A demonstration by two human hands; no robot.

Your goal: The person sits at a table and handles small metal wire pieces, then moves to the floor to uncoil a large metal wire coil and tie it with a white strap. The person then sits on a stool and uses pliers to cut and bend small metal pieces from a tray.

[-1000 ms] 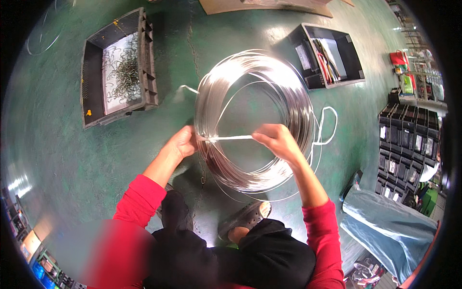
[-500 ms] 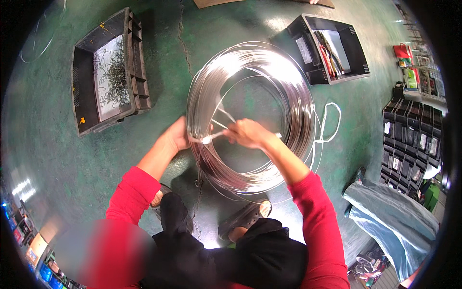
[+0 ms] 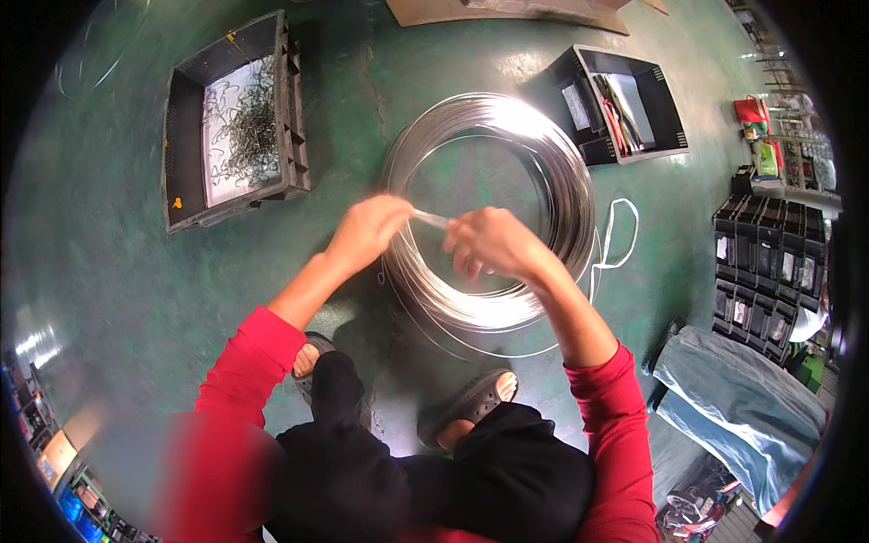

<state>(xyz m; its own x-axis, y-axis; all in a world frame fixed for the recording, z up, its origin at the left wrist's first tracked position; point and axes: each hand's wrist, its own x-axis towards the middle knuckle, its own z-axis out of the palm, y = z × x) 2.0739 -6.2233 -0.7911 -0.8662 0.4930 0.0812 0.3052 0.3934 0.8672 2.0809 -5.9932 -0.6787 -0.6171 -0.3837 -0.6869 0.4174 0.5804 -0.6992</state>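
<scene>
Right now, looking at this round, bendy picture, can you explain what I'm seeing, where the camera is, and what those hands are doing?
The camera sits on a person's head and looks straight down, and its wide lens bends the edges. The two red-sleeved arms coming up from the bottom belong to that person.

On the green floor stands a big coil of shiny metal wire. The left hand and the right hand meet at its near-left side, pinching a thin pale strip stretched between them; it is too blurred to name surely.

To the left lies a dark tray of small wire pieces. At the upper right is a black bin with long items inside. The person's sandalled feet show below.
</scene>
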